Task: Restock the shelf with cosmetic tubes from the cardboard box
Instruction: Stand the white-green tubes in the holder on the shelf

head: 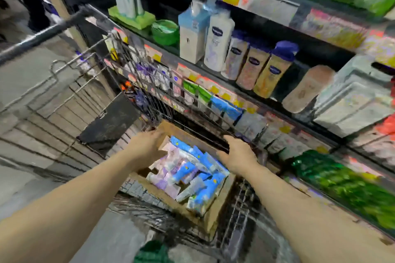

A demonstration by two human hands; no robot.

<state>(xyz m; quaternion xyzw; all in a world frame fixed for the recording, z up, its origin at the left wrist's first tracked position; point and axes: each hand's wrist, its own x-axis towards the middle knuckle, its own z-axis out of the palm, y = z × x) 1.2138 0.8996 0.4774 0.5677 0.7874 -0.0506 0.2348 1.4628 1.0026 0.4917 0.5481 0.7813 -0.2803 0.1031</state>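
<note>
Head view is showing both hands at the cardboard box (pixel 215 218): the left hand (pixel 145 147) is curling its fingers over the far left rim, and the right hand (pixel 238 156) is lying fairly flat along the right rim, though blur is making its grip hard to judge. Blue and lilac tubes (pixel 192 175) are lying jumbled inside the box, which is sitting in a wire cart (pixel 149 83) beside the shelf (pixel 245 96). They are likely light, slick and squashy, best pinched mid-body.

— Where was the cardboard box (pixel 215 209)?

— Open-topped, inside a wire cart beside the shelf (pixel 245 89).

— And the cosmetic tubes (pixel 192 172)?

— Blue, white and lilac, heaped loosely in it, lying flat at mixed angles.
</note>
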